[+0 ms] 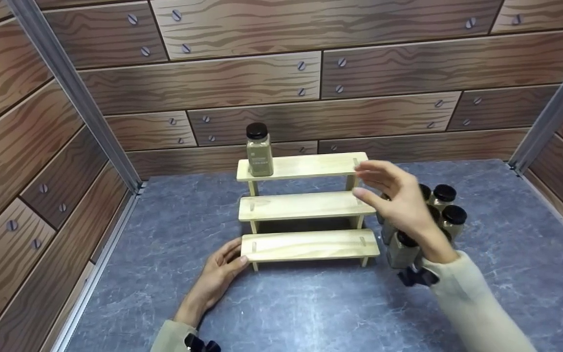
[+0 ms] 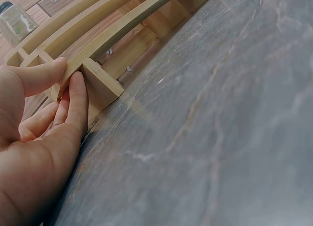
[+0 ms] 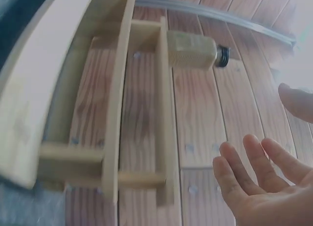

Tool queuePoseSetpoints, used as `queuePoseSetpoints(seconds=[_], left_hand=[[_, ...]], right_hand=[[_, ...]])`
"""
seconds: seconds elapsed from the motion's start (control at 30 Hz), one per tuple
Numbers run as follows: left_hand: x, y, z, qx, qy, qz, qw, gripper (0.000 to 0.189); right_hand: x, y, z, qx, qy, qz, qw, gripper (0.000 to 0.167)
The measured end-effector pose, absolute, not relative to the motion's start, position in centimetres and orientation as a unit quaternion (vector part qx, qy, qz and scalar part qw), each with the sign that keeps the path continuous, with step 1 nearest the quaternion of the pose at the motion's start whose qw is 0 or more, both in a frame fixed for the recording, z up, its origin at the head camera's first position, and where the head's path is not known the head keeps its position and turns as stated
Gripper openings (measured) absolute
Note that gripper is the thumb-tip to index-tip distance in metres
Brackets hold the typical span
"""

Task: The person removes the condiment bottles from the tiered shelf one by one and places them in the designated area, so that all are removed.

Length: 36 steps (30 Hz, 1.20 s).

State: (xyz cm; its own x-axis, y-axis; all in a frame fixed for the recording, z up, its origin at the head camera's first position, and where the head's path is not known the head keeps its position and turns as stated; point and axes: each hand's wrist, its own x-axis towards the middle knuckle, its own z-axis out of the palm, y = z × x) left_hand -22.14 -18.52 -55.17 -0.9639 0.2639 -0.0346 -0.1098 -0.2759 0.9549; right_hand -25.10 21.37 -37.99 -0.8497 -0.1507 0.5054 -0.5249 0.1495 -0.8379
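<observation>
A three-tier wooden display rack point(image 1: 306, 205) stands on the grey surface. My left hand point(image 1: 218, 274) pinches the left end of its lowest board, thumb on top and fingers beneath, as the left wrist view also shows. On the left end of the top tier stands one spice jar point(image 1: 260, 159) with a black lid, upright. My right hand point(image 1: 396, 203) is beside the rack's right end, fingers apart and holding nothing. Beneath and behind that hand is a group of similar jars point(image 1: 453, 222), partly hidden by it. In the right wrist view the fingers point(image 3: 259, 172) are spread.
A wood-patterned back wall point(image 1: 262, 83) rises behind the rack, with side walls left and right meeting it at grey metal corner strips point(image 1: 74, 93). The marbled grey tabletop point(image 1: 311, 313) extends in front of the rack and to both sides.
</observation>
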Motion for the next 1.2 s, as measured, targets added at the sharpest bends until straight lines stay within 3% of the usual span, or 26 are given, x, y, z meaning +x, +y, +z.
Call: queuePoseSetpoints(seconds=[0.33,0.87,1.2], left_hand=[[-22.1,-18.5,-55.3,0.074,0.601,0.787,0.121,0.075],[-21.8,-18.9,-55.0,0.062,0.595,0.793,0.117,0.072],[-22.1,-18.7,-55.2,0.068,0.599,0.79,0.117,0.074]], right_hand=[[-27.2,16.5,-36.8,0.242,-0.738,0.619,0.119,0.054],[-31.1,10.1,-36.3,0.254,-0.744,0.608,0.113,0.056],[-33.5,7.3,-35.6,0.238,-0.752,0.608,0.097,0.071]])
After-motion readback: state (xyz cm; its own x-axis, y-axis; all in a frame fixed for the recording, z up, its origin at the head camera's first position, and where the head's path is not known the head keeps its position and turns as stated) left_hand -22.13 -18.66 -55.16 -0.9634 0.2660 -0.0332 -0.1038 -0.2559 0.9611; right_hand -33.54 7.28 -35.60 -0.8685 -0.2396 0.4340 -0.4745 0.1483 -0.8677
